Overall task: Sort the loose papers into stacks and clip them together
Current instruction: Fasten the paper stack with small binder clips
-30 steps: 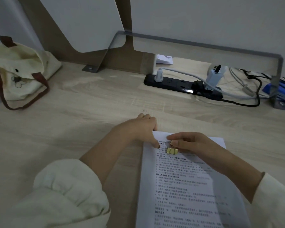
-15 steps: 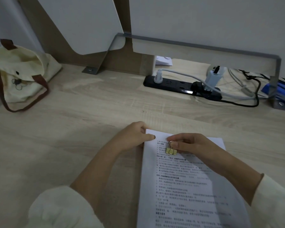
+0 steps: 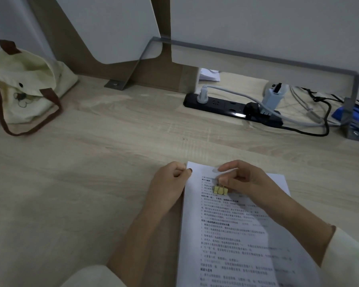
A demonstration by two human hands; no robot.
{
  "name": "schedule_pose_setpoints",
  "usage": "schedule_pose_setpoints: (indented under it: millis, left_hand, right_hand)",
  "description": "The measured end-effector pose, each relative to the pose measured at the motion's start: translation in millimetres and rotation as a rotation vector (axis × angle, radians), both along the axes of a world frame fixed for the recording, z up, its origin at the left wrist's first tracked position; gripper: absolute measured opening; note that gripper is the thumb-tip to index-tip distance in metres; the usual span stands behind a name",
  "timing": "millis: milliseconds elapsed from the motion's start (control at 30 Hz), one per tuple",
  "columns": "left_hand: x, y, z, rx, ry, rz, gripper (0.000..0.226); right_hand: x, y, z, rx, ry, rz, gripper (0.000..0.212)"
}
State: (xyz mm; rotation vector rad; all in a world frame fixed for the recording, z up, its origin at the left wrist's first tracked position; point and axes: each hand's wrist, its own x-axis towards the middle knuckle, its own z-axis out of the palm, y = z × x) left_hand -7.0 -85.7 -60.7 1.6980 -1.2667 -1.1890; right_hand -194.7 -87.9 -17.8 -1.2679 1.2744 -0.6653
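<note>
One stack of papers (image 3: 236, 235) lies on the tabletop (image 3: 91, 162), its top sheet covered in lines of Chinese print with bold headings, too blurred for me to read. My left grip (image 3: 170, 183) pinches the stack's far left corner, fingers curled. My right grip (image 3: 243, 179) is nearly closed, pinching the wire handles of a small cluster of yellow binder clips (image 3: 220, 190), two or three, I cannot tell, which rest on the sheet. Beyond my right grip lies one black power strip (image 3: 232, 109). Far to the left of my left grip sits one cream tote bag (image 3: 23, 90).
</note>
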Motion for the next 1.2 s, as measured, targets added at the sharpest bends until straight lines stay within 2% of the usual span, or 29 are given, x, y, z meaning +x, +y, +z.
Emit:
schedule_pose_setpoints:
  millis: [233, 467, 600, 700, 800, 1200]
  left_hand:
    - [-1, 1, 0, -0.025, -0.003, -0.024, 0.01]
    - [-1, 1, 0, -0.053, 0.005, -0.052, 0.012]
    - [-1, 2, 0, -0.061, -0.017, -0.054, 0.015]
    - [-1, 2, 0, -0.058, -0.01, -0.051, 0.015]
    - [-1, 2, 0, -0.056, -0.003, -0.048, 0.014]
    - [-2, 4, 1, -0.079, -0.01, -0.054, 0.012]
  right_hand:
    - [17, -29, 7, -0.207, 0.001, -0.008, 0.013]
    - [42, -50, -3, -0.245, -0.021, 0.06, 0.014]
    - [40, -52, -4, -0.178, -0.028, 0.127, 0.011]
    - [34, -55, 1, -0.146, 0.076, 0.215, 0.024]
    - [30, -57, 9, -0.104, 0.156, 0.27, 0.027]
    - [26, -62, 18, -0.048, 0.311, 0.308, 0.02]
